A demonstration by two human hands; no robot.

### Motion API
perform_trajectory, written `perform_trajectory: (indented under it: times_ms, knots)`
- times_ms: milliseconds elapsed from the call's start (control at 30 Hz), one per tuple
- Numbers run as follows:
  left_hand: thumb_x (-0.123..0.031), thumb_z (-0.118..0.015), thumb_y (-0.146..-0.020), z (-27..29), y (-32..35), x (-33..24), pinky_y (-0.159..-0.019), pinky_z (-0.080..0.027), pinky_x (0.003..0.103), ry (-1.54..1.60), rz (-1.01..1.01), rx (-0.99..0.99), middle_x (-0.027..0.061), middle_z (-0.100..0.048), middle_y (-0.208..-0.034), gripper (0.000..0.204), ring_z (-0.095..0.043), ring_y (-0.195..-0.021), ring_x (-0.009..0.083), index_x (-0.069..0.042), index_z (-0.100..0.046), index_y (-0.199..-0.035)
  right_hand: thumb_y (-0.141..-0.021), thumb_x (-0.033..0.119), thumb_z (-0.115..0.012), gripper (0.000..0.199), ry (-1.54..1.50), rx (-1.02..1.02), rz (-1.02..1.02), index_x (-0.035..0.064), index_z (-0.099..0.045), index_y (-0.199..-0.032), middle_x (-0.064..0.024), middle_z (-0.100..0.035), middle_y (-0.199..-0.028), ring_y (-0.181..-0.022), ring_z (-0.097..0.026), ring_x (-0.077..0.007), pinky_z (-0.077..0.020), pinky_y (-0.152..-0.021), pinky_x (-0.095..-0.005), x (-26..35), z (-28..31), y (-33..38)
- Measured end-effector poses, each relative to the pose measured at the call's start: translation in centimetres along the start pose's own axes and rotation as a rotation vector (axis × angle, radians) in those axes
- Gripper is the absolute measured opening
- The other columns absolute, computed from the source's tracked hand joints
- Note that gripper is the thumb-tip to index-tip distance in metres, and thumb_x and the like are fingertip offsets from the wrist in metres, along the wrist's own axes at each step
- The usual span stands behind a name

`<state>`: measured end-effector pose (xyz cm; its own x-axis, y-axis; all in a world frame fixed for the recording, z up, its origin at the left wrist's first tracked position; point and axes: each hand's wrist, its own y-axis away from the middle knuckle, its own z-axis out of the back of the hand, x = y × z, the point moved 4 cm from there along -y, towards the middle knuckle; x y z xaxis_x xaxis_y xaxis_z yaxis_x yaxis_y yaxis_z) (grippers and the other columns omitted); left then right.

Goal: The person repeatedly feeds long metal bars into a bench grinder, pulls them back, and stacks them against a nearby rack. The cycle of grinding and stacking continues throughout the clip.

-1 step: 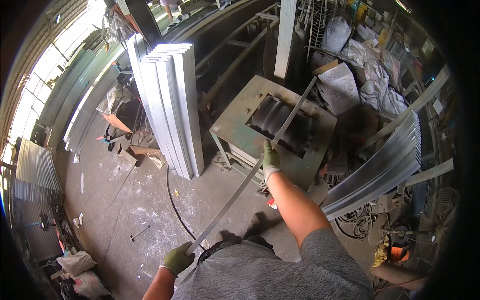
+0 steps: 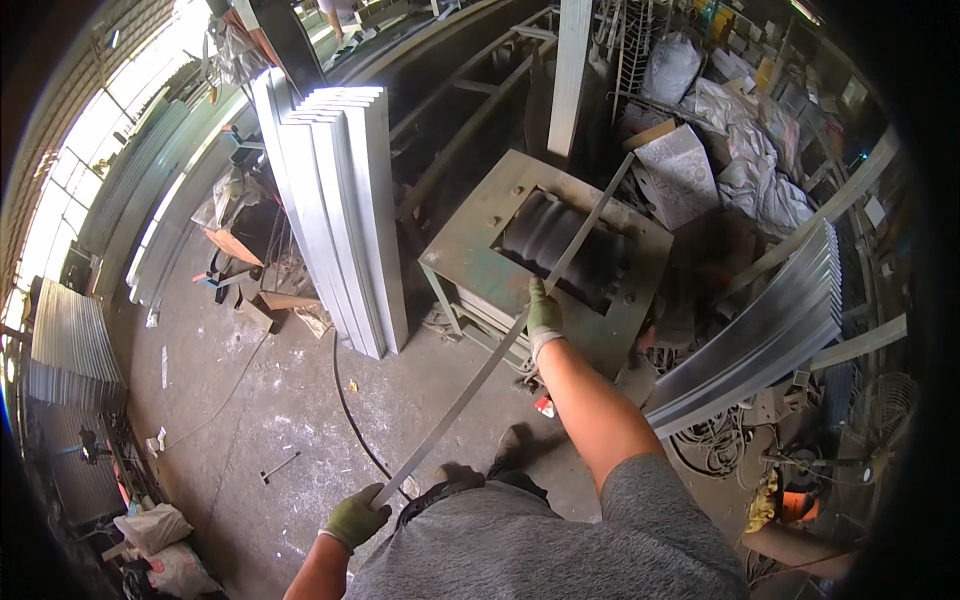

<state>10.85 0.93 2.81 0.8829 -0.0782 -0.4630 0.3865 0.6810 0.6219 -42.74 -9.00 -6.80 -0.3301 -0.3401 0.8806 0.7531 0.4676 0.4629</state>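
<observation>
A long flat metal bar (image 2: 455,408) runs slantwise from my waist up across a squat metal machine (image 2: 468,218). My left hand (image 2: 357,517), in a green work glove, is closed round the bar's near end by my left hip. Farther along, my right hand (image 2: 544,312), gloved the same way, grips the bar near its middle, at the machine's front edge. Beyond that hand the bar passes over dark ridged rollers (image 2: 545,235) set in the machine's top opening. Its far end sticks out past the machine's back edge.
Tall silvery profiled metal sheets (image 2: 335,220) stand left of the machine. Curved metal sheets (image 2: 765,330) lean at the right. A black cable (image 2: 347,405) and a small metal T-shaped tool (image 2: 280,468) lie on the floor. White sacks (image 2: 740,150) are heaped behind.
</observation>
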Motion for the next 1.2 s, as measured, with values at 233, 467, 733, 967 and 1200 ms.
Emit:
perform_trajectory:
  times_ms: [233,467,733,967,1200]
  knots:
    - [-0.044,-0.072,-0.096,-1.2,0.5,2.8,-0.09,-0.06,0.054,-0.1,0.055,0.035,0.0213,-0.079,-0.112,0.041,-0.075,-0.106,0.0468,-0.021,-0.073,-0.13,-0.1,0.074,-0.062,0.084,0.197,-0.125,0.146,-0.0068,-0.07,-0.124,-0.0279,-0.077,-0.119,-0.114,-0.073,-0.0454,-0.0558,-0.099,-0.0492,-3.1,-1.3,0.6]
    - [-0.054,-0.071,-0.099,-2.7,2.9,12.0,-0.09,-0.06,0.055,-0.114,0.01,0.101,0.0198,-0.08,-0.113,0.046,-0.075,-0.107,0.0465,-0.023,-0.071,-0.133,-0.104,0.068,-0.057,0.082,0.296,-0.063,0.078,-0.0057,-0.061,-0.14,-0.0301,-0.074,-0.131,-0.125,-0.069,-0.0482,-0.0534,-0.106,-0.0513,-7.4,-3.8,7.5]
    - [-0.044,-0.066,-0.103,-5.1,4.5,23.1,-0.089,-0.06,0.055,-0.118,-0.054,0.127,0.0192,-0.079,-0.113,0.037,-0.074,-0.107,0.0471,-0.023,-0.069,-0.132,-0.108,0.056,-0.057,0.073,0.328,-0.091,0.203,-0.006,-0.055,-0.146,-0.0297,-0.074,-0.129,-0.123,-0.07,-0.0471,-0.055,-0.104,-0.0497,-10.8,-6.9,16.2]
    - [-0.034,-0.071,-0.101,-9.2,6.8,36.3,-0.088,-0.059,0.055,0.192,-0.068,0.079,0.02,-0.079,-0.111,0.03,-0.074,-0.105,0.0475,-0.022,-0.071,-0.127,-0.107,0.052,-0.061,0.062,0.261,-0.002,0.17,-0.0019,-0.051,-0.135,-0.0324,-0.074,-0.12,-0.113,-0.072,-0.0505,-0.057,-0.093,-0.0547,-16.8,-9.5,22.7]
    - [-0.041,-0.072,-0.1,-7.8,8.7,37.7,-0.09,-0.059,0.055,0.13,0.051,0.102,0.0196,-0.079,-0.114,0.037,-0.075,-0.107,0.0458,-0.021,-0.069,-0.131,-0.107,0.057,-0.063,0.071,0.307,0.091,0.088,-0.0009,-0.046,-0.144,-0.0317,-0.074,-0.125,-0.116,-0.072,-0.0499,-0.0577,-0.095,-0.0544,-18.8,-10.8,25.4]
